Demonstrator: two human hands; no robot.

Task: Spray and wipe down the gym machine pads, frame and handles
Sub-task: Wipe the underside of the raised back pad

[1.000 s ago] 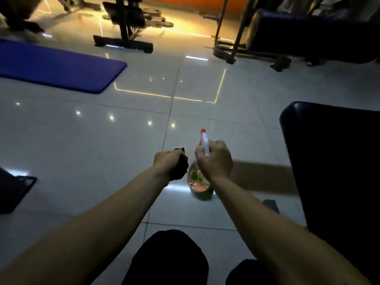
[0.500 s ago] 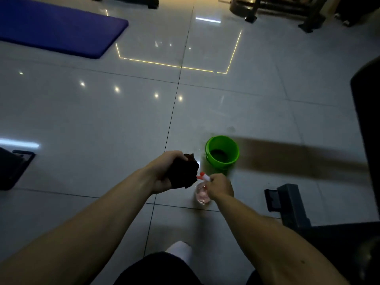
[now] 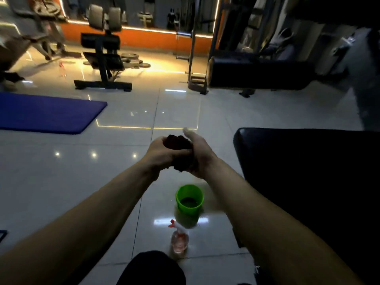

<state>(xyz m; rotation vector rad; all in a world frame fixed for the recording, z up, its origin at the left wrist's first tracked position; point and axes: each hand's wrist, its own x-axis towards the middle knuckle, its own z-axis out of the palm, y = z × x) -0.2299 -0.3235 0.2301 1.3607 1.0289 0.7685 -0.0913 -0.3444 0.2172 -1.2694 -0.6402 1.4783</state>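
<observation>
Gripping the dark crumpled cloth (image 3: 178, 148), left hand (image 3: 162, 154) and right hand (image 3: 203, 159) both curled round it, you should flatten it before wiping the black padded bench (image 3: 308, 173).

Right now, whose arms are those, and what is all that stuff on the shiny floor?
Those arms belong to a person wearing a camera on the head, so the picture shows what that person sees, looking forward and down. The left hand and the right hand hold a bunched dark cloth between them. On the tiled floor below stands a green bucket. Nearer the person is a clear spray bottle with a red and white trigger. Nobody is touching either. To the right is a black machine pad, probably the next thing to wipe. Farther left lies a blue exercise mat, and another gym machine stands at the back.
</observation>
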